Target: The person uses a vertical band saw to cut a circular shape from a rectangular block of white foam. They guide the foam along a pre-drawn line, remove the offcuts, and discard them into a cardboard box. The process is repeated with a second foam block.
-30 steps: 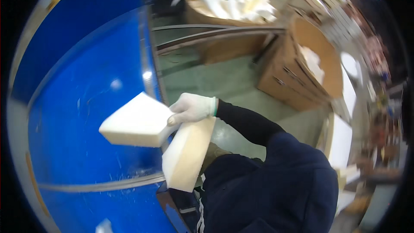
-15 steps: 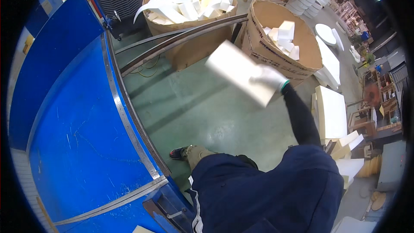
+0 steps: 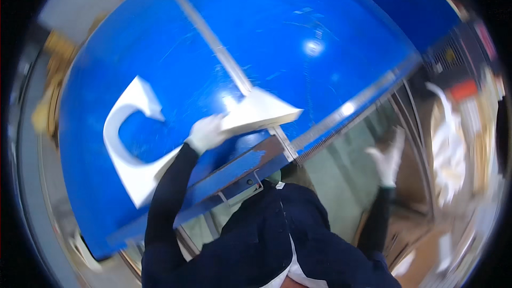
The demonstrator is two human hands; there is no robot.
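My left hand (image 3: 207,133), in a white glove, grips the near-left end of a white wedge-like foam piece (image 3: 258,109). That piece lies at the front edge of the blue table (image 3: 176,85), across a metal strip. Left of it rests a C-shaped white foam piece (image 3: 130,176) with a rounded cut-out, partly hidden behind my left forearm. My right hand (image 3: 389,160), also gloved, is held out past the table's right edge, over the floor. Its fingers are spread and nothing is in them.
A metal-edged border (image 3: 346,109) runs along the table's right side. Beyond it stands a curved metal rail (image 3: 418,133). White foam scraps (image 3: 448,149) are heaped at the far right, blurred by motion. Green floor (image 3: 341,176) lies between table and rail.
My view has swung left from the floor and cardboard bins to the blue table. The white foam block has left my right hand. My left hand has come into view, gripping a foam piece.
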